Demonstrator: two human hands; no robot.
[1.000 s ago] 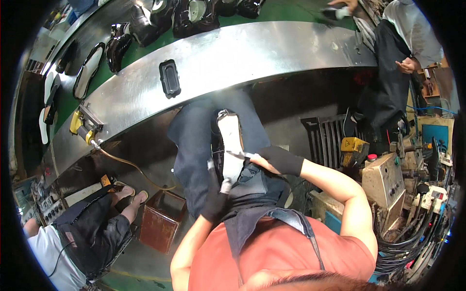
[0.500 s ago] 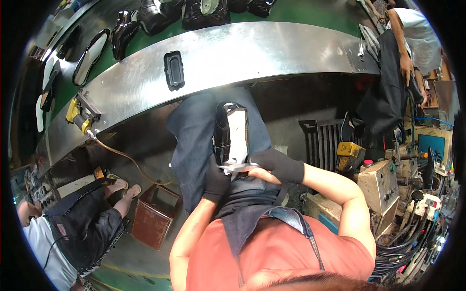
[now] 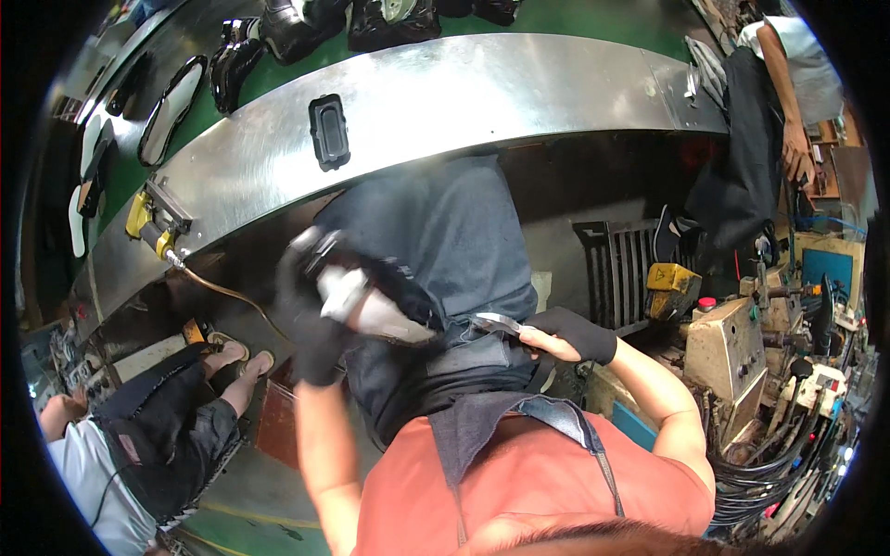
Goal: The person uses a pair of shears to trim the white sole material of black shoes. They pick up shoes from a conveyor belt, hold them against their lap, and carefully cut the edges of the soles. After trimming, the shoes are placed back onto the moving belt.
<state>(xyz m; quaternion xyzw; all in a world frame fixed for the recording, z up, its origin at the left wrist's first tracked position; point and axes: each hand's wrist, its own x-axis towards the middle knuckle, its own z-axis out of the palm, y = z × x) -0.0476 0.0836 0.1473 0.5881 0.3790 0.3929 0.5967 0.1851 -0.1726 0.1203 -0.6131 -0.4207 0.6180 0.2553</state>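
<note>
My left hand (image 3: pixel 311 320), in a dark fingerless glove and blurred by motion, grips a glossy black shoe (image 3: pixel 408 283) at its left end. The shoe lies tilted above my lap with its white underside (image 3: pixel 380 315) showing. In my right hand (image 3: pixel 573 335), also gloved with bare fingertips, is a silver metal hand tool (image 3: pixel 501 322) with a curved head. Its exact kind is hard to make out. The tool points left, apart from the shoe, over the denim apron (image 3: pixel 468 232) on my thighs.
A metal bench edge (image 3: pixel 436 102) curves ahead, with a black tray-like piece (image 3: pixel 329 132) and a yellow air tool (image 3: pixel 148 222) on it. Black shoes (image 3: pixel 306 28) stand on the green surface behind. Machinery (image 3: pixel 728 347) is at right. Other people (image 3: pixel 797 83) are at both sides.
My left hand has swung the shoe from between my thighs to the left and turned it round. My right hand, with the tool, has moved right, away from the shoe.
</note>
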